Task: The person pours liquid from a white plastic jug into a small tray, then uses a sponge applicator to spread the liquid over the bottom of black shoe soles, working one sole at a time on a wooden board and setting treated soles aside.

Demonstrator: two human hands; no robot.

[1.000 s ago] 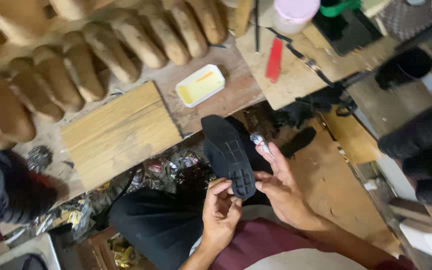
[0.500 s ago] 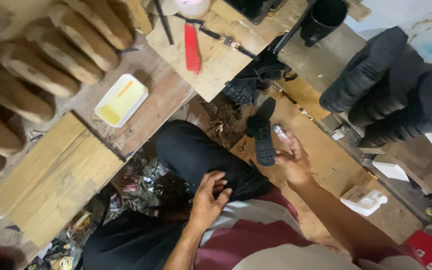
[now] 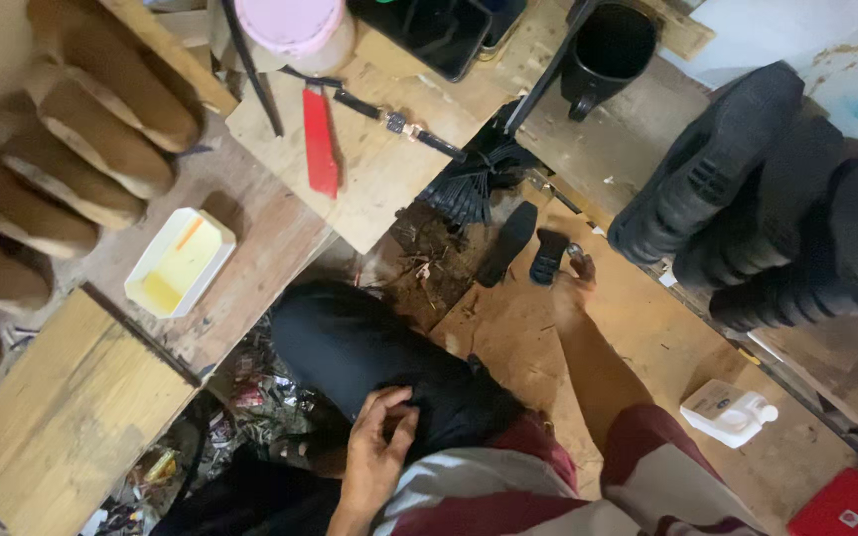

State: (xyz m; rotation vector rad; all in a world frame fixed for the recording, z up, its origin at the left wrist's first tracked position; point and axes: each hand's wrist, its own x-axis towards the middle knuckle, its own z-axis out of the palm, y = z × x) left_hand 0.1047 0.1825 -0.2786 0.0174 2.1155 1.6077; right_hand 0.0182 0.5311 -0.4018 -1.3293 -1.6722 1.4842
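Observation:
My right hand (image 3: 576,270) is stretched far forward, its fingers closed on the right edge of a small black shoe sole (image 3: 548,256) that lies low on the wooden floor board (image 3: 508,347). A second black sole (image 3: 508,243) lies just left of it. Beyond them a fan of thin black pieces (image 3: 471,189) spreads out. My left hand (image 3: 374,457) rests on my black trouser knee (image 3: 369,347), fingers apart and holding nothing.
Stacks of thick black soles (image 3: 747,199) stand at the right. A white plastic bottle (image 3: 729,412) lies near my right arm. On the bench are a yellow-stained white tray (image 3: 179,261), a red tool (image 3: 320,144), a pink-lidded tub (image 3: 290,25), a black mug (image 3: 608,45) and wooden shoe lasts (image 3: 81,149).
My right hand carried the black sole away from my lap and forward down to the floor board. My left hand let go of it and dropped onto my knee. The view swung right.

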